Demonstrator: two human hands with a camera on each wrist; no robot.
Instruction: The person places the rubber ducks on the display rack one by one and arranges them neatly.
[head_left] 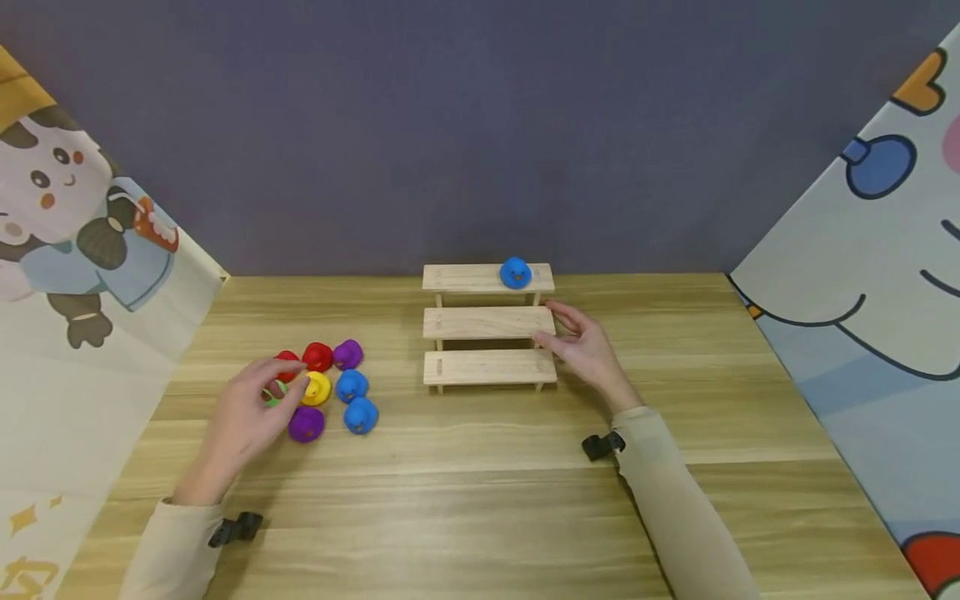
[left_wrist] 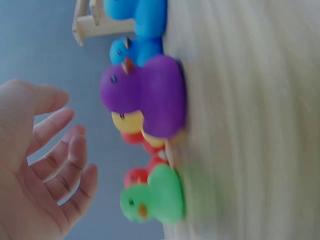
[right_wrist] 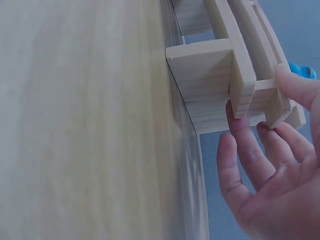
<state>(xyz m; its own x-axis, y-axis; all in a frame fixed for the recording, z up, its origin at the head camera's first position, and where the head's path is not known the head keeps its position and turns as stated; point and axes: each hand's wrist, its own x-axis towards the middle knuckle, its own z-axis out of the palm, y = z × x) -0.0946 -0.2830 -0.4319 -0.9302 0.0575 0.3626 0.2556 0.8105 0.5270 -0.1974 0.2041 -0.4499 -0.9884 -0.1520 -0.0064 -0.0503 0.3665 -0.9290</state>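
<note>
My left hand (head_left: 246, 414) hovers over a cluster of small rubber ducks, fingers loosely bent and nothing held. Under and beside it are a green duck (left_wrist: 169, 194), partly covered in the head view, a yellow duck (head_left: 318, 389) and a purple duck (head_left: 306, 425). My right hand (head_left: 590, 354) grips the right end of a three-step wooden stand (head_left: 487, 323). Its thumb lies on the middle step, fingers curled beneath, as the right wrist view shows. On the top step, toward the right, sits a blue duck (head_left: 515, 273).
Two red ducks, one red duck (head_left: 317, 357) plainer to see, stand at the cluster's back beside another purple duck (head_left: 348, 354). Two more blue ducks, the nearer blue duck (head_left: 361, 415) included, are on its right side. A dark partition (head_left: 480, 142) rises behind the wooden table (head_left: 465, 500).
</note>
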